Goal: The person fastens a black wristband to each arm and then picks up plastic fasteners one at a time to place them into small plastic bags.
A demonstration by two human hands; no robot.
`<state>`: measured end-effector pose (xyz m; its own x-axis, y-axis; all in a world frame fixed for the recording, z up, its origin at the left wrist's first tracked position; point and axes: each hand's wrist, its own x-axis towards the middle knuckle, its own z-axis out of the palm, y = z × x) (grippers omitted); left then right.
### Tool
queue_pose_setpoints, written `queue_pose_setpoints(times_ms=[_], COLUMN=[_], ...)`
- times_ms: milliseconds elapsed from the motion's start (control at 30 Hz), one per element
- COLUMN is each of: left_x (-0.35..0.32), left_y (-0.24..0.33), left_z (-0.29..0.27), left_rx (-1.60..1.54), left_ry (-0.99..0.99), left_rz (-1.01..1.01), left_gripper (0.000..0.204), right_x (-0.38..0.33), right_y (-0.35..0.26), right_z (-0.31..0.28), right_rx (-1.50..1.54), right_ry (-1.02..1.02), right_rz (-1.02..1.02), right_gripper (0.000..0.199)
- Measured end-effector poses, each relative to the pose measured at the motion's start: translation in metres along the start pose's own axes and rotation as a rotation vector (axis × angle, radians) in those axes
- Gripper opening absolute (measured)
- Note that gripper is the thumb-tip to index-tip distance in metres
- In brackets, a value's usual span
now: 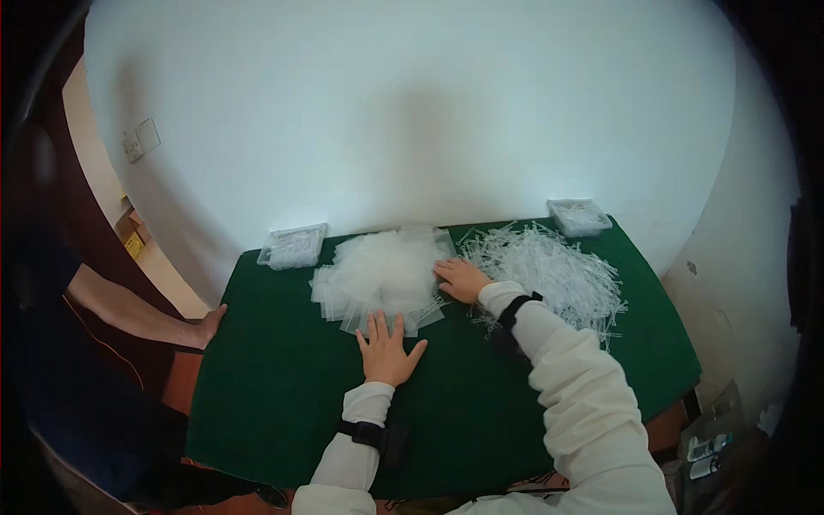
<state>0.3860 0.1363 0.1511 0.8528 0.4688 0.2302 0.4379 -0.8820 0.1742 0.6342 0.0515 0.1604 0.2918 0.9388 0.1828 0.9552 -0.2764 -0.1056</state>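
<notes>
A heap of flat, frosted clear plastic bags (378, 266) lies spread on a green-covered table. My left hand (390, 354) is flat with its fingers spread, the fingertips at the heap's near edge. At the heap's right edge is my right hand (463, 281), palm down and fingers stretched out, in the gap between the bags and a pile of thin clear plastic pieces (554, 275). These pieces look like small slender sticks, too fine to make out further. A few of them lie on the bags near my left fingertips. Neither hand grips anything visible.
Clear plastic boxes stand at the back: one box (293, 247) on the left, another box (579, 218) on the right. A co-worker's hand (211, 326) rests on the left edge of the green table (275, 395). A white wall (412, 112) rises behind it.
</notes>
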Motion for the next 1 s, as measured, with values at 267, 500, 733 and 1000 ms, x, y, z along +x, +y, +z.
queue_pose_setpoints(times_ms=[267,500,733,1000], left_x=[0.003,0.002,0.004,0.002], left_y=[-0.004,-0.001,-0.001,-0.003], left_z=[0.002,0.002,0.005,0.003], left_rx=[0.005,0.001,-0.023,0.007], left_ry=[0.004,0.033,0.051,0.081], left_rz=[-0.055,-0.097,-0.087,-0.101], left_gripper=[0.075,0.074,0.075,0.075], right_x=[-0.089,-0.049,-0.029,-0.067], right_y=[0.015,-0.044,-0.053,-0.016], right_z=[-0.025,-0.027,-0.007,-0.042], right_rx=[-0.066,0.183,0.191,0.101], right_ry=[0.07,0.201,0.012,-0.22], right_rz=[-0.199,-0.259,-0.212,-0.175], right_gripper=[0.036,0.024,0.012,0.013])
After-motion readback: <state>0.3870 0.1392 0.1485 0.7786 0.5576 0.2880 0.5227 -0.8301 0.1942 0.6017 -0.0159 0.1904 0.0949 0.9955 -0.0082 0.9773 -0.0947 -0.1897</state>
